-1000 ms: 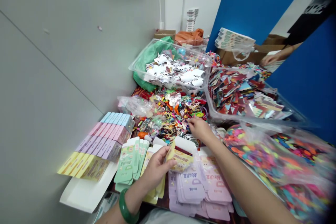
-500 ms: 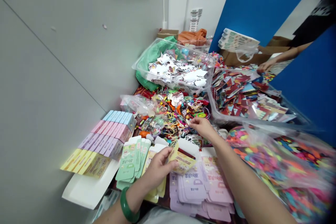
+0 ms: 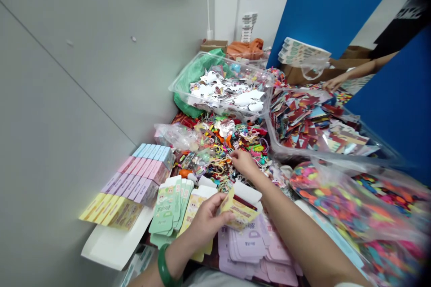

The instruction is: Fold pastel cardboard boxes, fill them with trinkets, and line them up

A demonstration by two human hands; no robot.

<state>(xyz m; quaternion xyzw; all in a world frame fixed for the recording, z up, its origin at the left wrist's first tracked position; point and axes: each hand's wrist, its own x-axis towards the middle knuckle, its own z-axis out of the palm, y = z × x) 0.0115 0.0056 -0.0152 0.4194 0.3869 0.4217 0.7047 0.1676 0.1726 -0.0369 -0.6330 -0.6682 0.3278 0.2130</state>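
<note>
Left fingers (image 3: 220, 216) clamp a yellow box (image 3: 240, 208) near centre; right fingers (image 3: 235, 155), bunched together, touch the tangled charms (image 3: 215, 148) beyond it, which could snag and spill if tugged.

Count: two clear plastic bins (image 3: 218, 60); four rows of folded cartons (image 3: 131, 184), one row per colour; two blue panels (image 3: 330, 13); one green bangle (image 3: 164, 267); three hands: the person's left hand (image 3: 208, 219), the person's right hand (image 3: 244, 163), and one co-worker's hand (image 3: 333, 83).
</note>
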